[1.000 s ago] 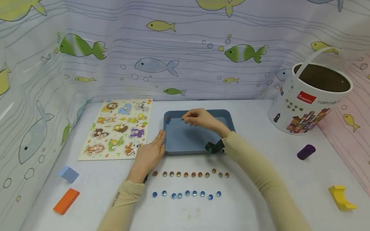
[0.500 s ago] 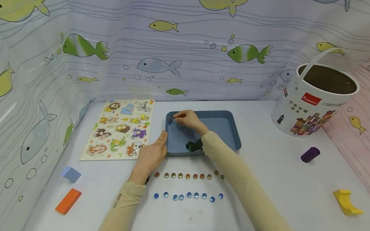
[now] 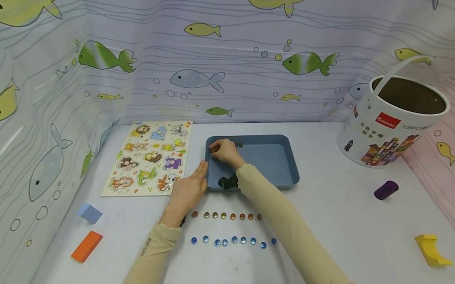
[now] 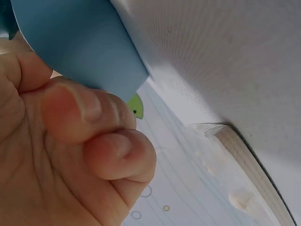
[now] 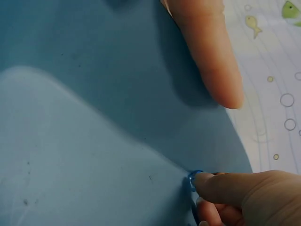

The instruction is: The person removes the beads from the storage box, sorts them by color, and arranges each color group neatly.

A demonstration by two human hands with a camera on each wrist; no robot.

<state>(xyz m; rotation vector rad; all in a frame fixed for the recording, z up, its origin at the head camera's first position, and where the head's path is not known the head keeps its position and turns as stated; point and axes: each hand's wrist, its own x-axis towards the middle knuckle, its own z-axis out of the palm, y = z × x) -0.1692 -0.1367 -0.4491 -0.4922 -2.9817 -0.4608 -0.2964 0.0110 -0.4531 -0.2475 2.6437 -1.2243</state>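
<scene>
A grey-blue tray (image 3: 269,167) lies on the white table. My right hand (image 3: 226,153) reaches into its far left corner. In the right wrist view, the thumb and curled fingers pinch a small blue glass gem (image 5: 193,180) against the tray wall. Small dark gems (image 3: 239,145) show by the far wall, just right of that hand. My left hand (image 3: 191,190) rests with straight fingers against the tray's left side. Close up, its fingers (image 4: 108,150) lie beside the outer wall. In front of the tray are a row of amber gems (image 3: 233,216) and a row of blue gems (image 3: 234,240).
An animal puzzle board (image 3: 150,159) stands left of the tray. A light blue block (image 3: 90,214) and an orange block (image 3: 87,246) lie further left. At right are a large white bucket (image 3: 387,120), a purple cylinder (image 3: 386,190) and a yellow curved block (image 3: 432,250).
My right hand has moved left across the tray into the far left corner, covering the gems seen there before. Gems near the far wall now show behind it. The left hand stays at the tray.
</scene>
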